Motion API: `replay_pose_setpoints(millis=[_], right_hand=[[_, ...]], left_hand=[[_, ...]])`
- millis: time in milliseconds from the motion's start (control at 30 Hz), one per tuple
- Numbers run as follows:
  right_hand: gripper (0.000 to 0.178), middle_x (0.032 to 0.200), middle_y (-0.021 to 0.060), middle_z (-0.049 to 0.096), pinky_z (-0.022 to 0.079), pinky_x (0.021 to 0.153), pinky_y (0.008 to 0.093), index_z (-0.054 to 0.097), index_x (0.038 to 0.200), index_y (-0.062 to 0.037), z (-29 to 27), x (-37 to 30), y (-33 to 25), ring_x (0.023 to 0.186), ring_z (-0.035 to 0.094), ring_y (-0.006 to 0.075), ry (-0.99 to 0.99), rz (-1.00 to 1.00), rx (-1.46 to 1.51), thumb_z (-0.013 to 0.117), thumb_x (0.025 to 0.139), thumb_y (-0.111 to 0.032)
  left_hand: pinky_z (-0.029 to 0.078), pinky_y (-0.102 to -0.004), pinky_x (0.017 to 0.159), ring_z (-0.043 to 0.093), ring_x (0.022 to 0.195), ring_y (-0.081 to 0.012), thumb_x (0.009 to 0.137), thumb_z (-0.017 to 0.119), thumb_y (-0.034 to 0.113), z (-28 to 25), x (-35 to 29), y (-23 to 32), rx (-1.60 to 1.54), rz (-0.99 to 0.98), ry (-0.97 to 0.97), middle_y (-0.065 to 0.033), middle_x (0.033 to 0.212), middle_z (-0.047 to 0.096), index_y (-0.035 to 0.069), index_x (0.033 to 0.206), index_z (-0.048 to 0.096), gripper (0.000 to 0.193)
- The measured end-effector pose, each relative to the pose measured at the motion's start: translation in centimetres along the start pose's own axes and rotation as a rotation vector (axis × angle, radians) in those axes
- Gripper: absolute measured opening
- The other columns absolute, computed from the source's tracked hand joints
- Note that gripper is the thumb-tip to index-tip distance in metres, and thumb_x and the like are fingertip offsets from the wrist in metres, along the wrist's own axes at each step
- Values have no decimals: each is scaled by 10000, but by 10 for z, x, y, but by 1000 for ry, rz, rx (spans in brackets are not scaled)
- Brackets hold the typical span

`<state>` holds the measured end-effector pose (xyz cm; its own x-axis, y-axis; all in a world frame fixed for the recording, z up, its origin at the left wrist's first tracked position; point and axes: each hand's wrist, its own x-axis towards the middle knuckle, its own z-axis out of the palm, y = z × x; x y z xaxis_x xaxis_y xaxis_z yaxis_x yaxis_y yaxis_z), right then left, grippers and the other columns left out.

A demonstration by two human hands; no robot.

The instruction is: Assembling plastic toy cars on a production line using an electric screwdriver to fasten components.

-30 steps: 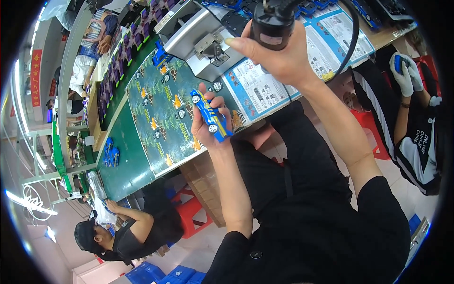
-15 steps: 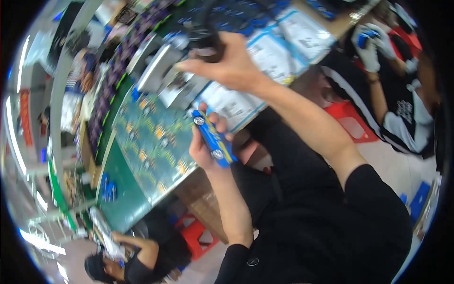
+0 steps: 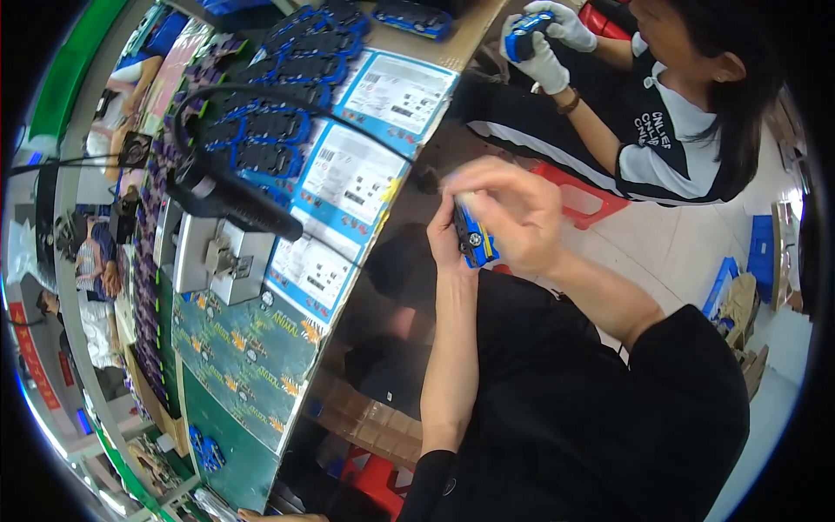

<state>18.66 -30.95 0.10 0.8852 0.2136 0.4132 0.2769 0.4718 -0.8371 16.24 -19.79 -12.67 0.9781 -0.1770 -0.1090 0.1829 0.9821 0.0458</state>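
Observation:
A blue toy car with yellow trim and silver wheels rests in my left hand, whose fingers are wrapped round it. My right hand is bent over the car's upper end, its fingers curled against it and hiding that part. Both hands are beyond the table's edge, above my lap. To their left, over the table, hangs a black handheld tool with a cable, apart from my hands. Below the tool stands a small metal fixture.
Printed sheets line the table edge, with rows of black-and-blue car parts behind. A patterned mat and a few blue pieces lie nearer. At the right, a gloved co-worker holds another blue car near a red stool.
My right hand has let go of the black tool and come down to the toy car in my left hand. The left hand has moved up and right in the picture as the view turned.

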Motion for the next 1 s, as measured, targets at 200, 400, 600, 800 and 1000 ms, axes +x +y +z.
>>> replay_pose_setpoints(millis=[200,400,600,800,1000], right_hand=[[218,831,79,681,464,579,263,713,1087,-24,-72,-64,14,676,634,93,-42,194,-648,685,871,-20],[292,678,100,640,464,549,294,698,1143,-47,-65,-49,5,564,623,178,-164,234,-709,663,853,-47],[287,676,82,602,429,537,292,681,1162,-20,-52,-50,-2,549,565,149,-105,222,-641,616,883,-18],[206,745,18,630,413,575,238,704,1095,23,-46,-51,14,647,533,49,-188,276,-584,572,940,-6],[202,784,1,636,415,598,218,699,1123,19,-13,-63,27,649,514,48,-341,384,-666,622,947,-43]], left_hand=[[516,-420,895,601,932,-273,1044,499,362,5,18,-16,50,-30,28,-139,1027,629,12,1182,591,387],[504,-413,906,591,942,-266,1052,485,345,7,21,-28,2,-50,31,-148,1036,628,10,1182,587,374],[546,-415,844,630,944,-294,1051,490,336,1,14,-21,-6,-19,62,-158,1051,636,7,1166,601,366],[588,-395,784,694,892,-245,1036,521,319,-8,-1,-9,4,-6,77,-151,1021,698,22,1139,629,332],[623,-402,729,730,829,-267,1006,577,275,-16,-64,17,9,82,161,-180,1033,718,8,1132,639,302]])
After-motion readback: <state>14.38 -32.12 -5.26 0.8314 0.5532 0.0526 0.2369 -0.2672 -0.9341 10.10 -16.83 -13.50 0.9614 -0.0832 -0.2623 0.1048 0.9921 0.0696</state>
